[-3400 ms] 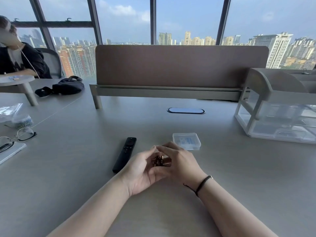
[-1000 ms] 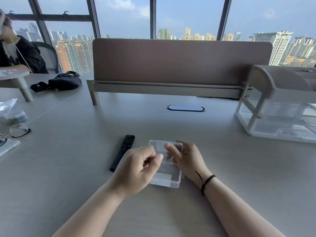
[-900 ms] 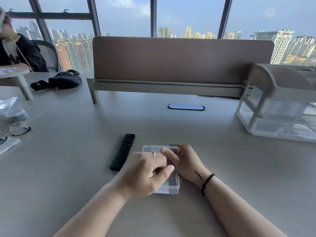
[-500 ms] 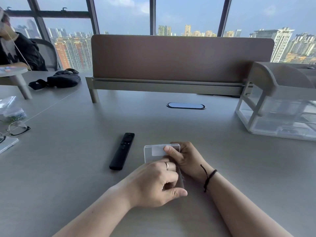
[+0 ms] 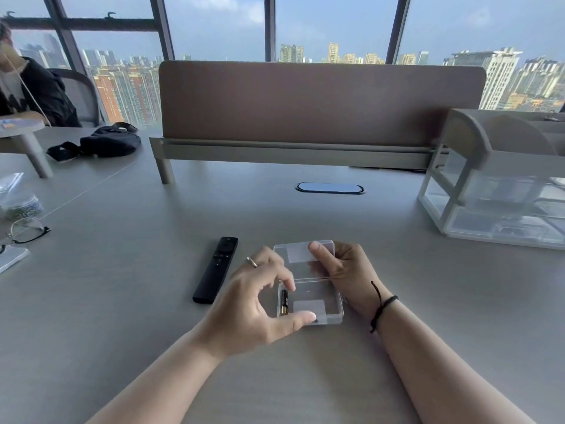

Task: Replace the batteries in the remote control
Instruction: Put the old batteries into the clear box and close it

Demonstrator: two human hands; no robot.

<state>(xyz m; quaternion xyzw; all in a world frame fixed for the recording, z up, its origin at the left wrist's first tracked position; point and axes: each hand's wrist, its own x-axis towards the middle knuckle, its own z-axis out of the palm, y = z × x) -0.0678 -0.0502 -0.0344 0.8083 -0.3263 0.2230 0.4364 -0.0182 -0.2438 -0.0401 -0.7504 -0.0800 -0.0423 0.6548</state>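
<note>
Holding the clear plastic box [image 5: 318, 304] open on the desk [image 5: 122, 301], the right hand [image 5: 345, 270] has thumb and fingers curled round the raised lid [image 5: 302, 255], which stands tilted up at the box's far edge. Over the box's left side the left hand [image 5: 250, 304] arches, thumb pressed against the near wall, fingertips down at the left rim; fingers are curved, and whether they pinch anything I cannot tell. Inside the box, along its left wall, lies one black-and-gold battery [image 5: 284, 302]. Just left of the box, apart from it and beyond the left hand's knuckles, the black remote control [image 5: 216, 269] lies flat, buttons up. Far left of the box, a pair of glasses [image 5: 26, 231] rests near the desk's edge.
</note>
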